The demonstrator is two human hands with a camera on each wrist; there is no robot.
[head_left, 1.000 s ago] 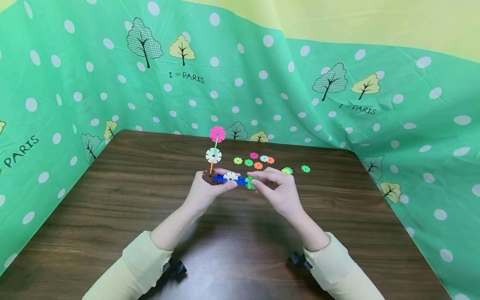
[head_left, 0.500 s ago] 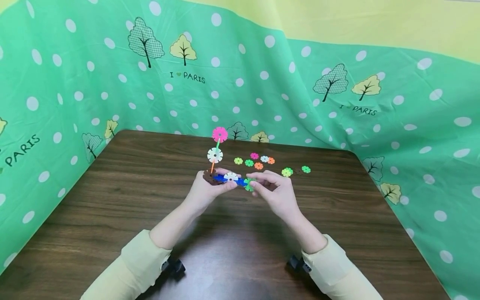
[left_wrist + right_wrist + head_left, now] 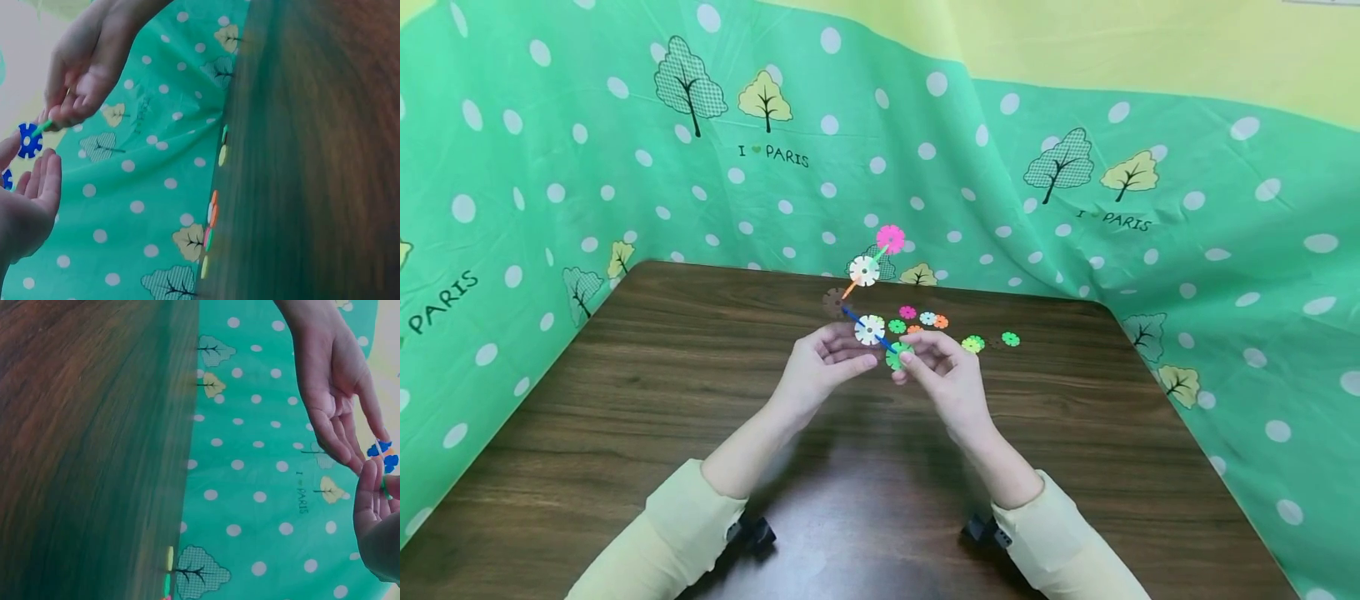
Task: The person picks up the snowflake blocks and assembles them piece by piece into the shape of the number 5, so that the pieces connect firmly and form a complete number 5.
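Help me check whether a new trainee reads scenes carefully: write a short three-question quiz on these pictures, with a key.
1. Multiple choice: in the head view, what colour is the highest of the joined discs? a) white b) pink c) brown
2. True or false: the right hand holds nothing.
3. Fill in: the loose discs lie on the ____ beyond the hands.

Key: 1. b. 2. False; it pinches a green disc. 3. Table.
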